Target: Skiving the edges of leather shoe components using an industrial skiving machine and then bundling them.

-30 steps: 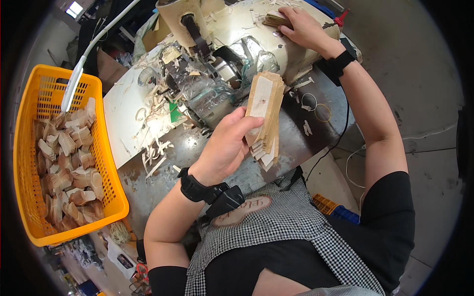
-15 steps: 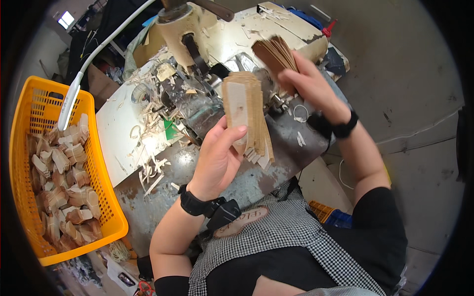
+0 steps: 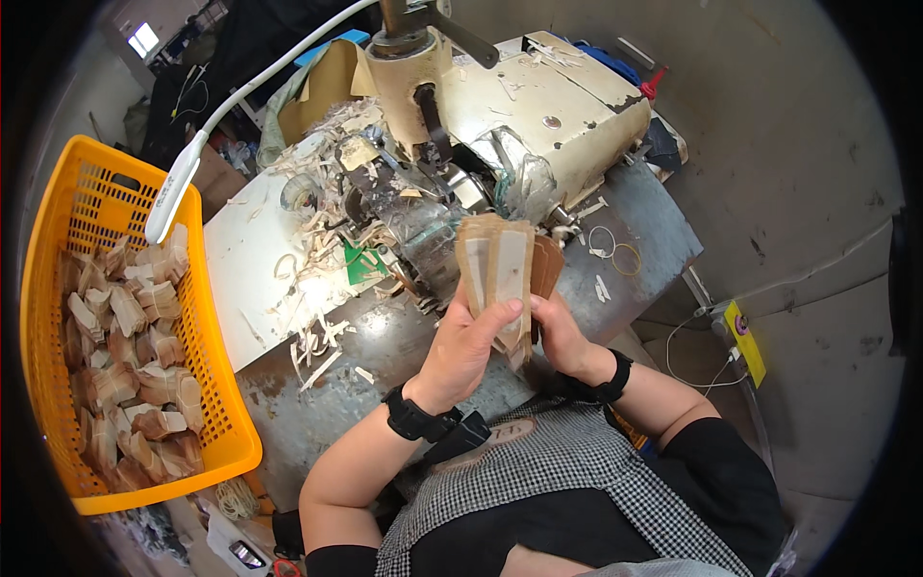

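Note:
My left hand (image 3: 461, 348) is closed round a stack of long, pale tan strips (image 3: 498, 274), its thumb pressed on the top piece. Close beside it, my right hand (image 3: 567, 337) grips a stack of brown strips (image 3: 546, 266), partly hidden behind the pale ones. Both stacks stand fanned and tilted up over the front of the metal bench, close to a cream-coloured machine (image 3: 586, 115). What the strips are made of I cannot tell for sure.
Left of the bench stands a yellow basket (image 3: 226, 404) filled with bundled pieces (image 3: 125, 308). Pale offcuts (image 3: 317, 337) litter the bench by the machine. A white lamp (image 3: 173, 197) reaches over the basket. Rubber bands (image 3: 625, 258) lie at the right of the metal surface.
My right hand has come down and left with the brown stack, now beside the pale one. My left hand with its stack sits lower and slightly right in the picture. The view has shifted.

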Tool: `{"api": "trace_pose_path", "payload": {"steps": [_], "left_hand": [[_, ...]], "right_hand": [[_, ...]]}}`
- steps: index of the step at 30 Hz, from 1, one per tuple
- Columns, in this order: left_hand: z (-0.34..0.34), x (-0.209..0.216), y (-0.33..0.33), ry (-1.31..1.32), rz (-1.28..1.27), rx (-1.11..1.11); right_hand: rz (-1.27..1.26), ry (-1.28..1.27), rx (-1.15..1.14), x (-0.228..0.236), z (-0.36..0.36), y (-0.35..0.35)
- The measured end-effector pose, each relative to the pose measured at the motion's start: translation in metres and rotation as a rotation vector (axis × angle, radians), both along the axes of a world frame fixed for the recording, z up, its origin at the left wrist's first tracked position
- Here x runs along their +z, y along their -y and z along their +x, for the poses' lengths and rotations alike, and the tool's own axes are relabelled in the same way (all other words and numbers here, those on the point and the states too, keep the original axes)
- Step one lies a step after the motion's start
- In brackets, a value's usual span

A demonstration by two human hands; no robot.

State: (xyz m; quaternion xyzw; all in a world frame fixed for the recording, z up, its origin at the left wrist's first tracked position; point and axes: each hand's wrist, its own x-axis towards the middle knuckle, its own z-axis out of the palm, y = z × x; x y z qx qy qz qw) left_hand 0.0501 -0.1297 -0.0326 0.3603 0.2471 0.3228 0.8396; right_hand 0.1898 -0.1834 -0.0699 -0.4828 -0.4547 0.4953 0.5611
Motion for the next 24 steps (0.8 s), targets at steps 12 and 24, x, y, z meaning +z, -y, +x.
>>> {"api": "trace_pose_path", "payload": {"steps": [12, 24], "left_hand": [[-0.029, -0.046, 0.011, -0.992, 1.396, -0.261], [-0.046, -0.058, 0.034, -0.967, 1.211, -0.154]], "right_hand": [[0.068, 0.382, -0.090, -0.036, 0.010, 0.016], [0.268, 0.648, 0.158, -0.035, -0.008, 0.038]]}}
